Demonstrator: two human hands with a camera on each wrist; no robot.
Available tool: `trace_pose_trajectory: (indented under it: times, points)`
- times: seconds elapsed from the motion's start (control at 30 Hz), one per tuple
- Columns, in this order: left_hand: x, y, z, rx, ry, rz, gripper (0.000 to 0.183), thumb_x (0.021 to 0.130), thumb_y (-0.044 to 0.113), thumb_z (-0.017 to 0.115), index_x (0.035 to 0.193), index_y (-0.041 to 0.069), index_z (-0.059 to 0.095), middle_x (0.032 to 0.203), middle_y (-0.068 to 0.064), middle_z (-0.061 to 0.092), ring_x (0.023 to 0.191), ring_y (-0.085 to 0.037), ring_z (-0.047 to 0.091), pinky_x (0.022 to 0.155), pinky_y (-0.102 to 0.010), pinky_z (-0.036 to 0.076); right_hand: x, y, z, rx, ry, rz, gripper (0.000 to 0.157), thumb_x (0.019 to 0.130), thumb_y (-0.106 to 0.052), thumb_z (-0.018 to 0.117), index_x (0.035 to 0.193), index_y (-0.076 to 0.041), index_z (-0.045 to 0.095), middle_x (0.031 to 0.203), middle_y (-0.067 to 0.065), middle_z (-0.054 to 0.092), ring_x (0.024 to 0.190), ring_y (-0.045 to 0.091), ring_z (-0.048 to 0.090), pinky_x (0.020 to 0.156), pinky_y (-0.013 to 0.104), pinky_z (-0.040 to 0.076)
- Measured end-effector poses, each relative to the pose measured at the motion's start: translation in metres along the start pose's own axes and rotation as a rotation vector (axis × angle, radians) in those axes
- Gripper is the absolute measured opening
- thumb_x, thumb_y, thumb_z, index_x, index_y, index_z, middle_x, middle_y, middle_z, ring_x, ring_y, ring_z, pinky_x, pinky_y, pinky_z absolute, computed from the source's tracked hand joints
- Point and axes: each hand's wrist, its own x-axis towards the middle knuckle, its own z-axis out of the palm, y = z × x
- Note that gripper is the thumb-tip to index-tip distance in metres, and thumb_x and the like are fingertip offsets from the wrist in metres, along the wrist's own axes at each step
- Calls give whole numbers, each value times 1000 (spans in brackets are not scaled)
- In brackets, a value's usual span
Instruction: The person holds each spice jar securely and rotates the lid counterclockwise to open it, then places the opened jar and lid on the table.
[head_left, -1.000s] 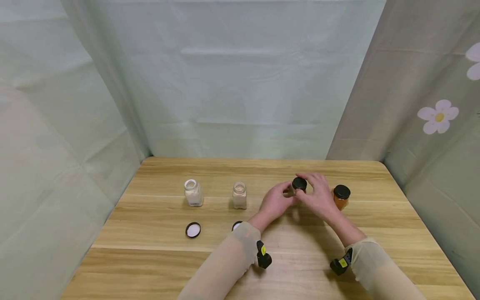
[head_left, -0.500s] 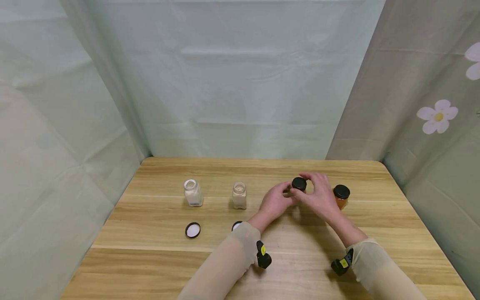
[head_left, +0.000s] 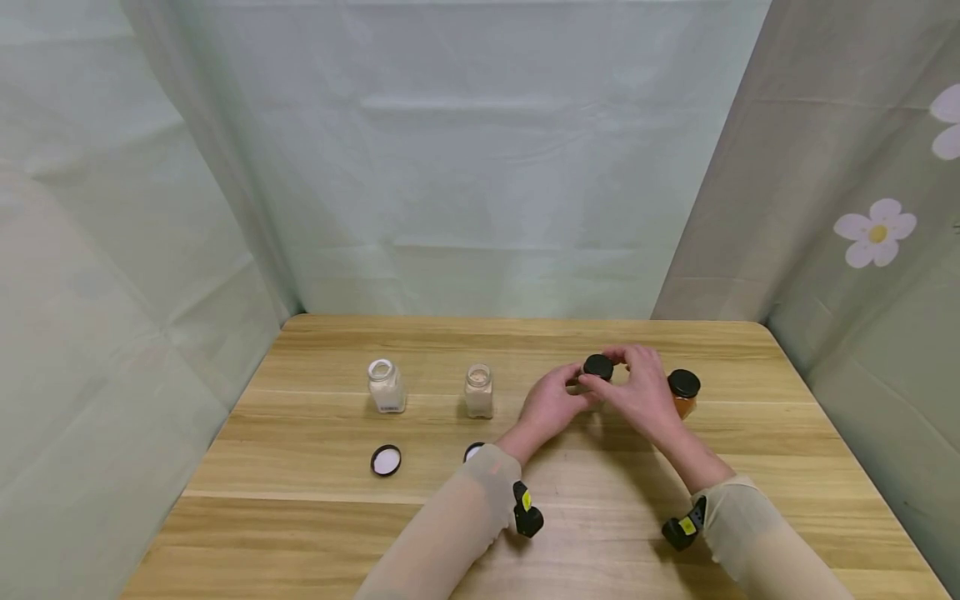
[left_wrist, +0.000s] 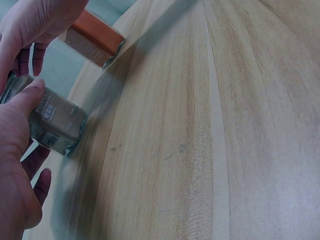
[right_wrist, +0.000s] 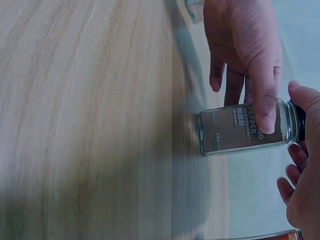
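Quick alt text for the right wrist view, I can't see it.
The left hand holds a glass pepper jar while the right hand grips its black lid. Wooden tabletop fills the frame's left; a sliver of orange jar shows at the bottom edge.

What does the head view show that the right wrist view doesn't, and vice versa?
Only the head view: a loose lid lying inside-up, a second lid partly behind the left sleeve, and a printed flower.
Only the right wrist view: readable print, including PEPPER, on the pepper jar.
Both: the left hand gripping that jar, the right hand at its black lid, the wooden table, and the orange-filled jar, barely in the second.
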Motion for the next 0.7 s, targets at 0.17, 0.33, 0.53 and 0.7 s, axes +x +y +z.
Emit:
trace_pose_trajectory:
  times: [0.17, 0.33, 0.53, 0.7]
  points:
    - [0, 0, 0, 0, -3, 12, 45, 91, 44, 78, 132, 30, 68, 128, 12, 65, 121, -11, 59, 102, -38, 48, 0, -1, -1, 7, 3, -10, 54, 83, -50, 84, 116, -10, 69, 113, 9, 65, 116, 33, 48, 93, 49, 38]
    - [0, -1, 0, 4, -5, 13, 47, 90, 48, 77, 133, 31, 67, 131, 9, 65, 124, -13, 58, 103, -40, 47, -1, -2, 0, -3, -5, -21, 50, 86, -44, 83, 120, -11, 70, 117, 8, 64, 112, 31, 48, 90, 47, 39]
    - [1, -1, 0, 13, -3, 8, 56, 90, 51, 76, 140, 29, 64, 132, 7, 64, 124, -15, 58, 103, -40, 47, -2, -1, -1, -3, -7, -61, 51, 89, -35, 81, 129, -7, 67, 123, 11, 63, 115, 31, 49, 93, 51, 42]
    - [1, -2, 1, 3, -4, 8, 56, 90, 50, 77, 140, 30, 64, 131, 7, 65, 123, -15, 59, 103, -39, 48, -3, -1, 0, 14, -15, -71, 49, 90, -29, 78, 133, -9, 66, 127, 11, 61, 117, 31, 48, 93, 53, 42]
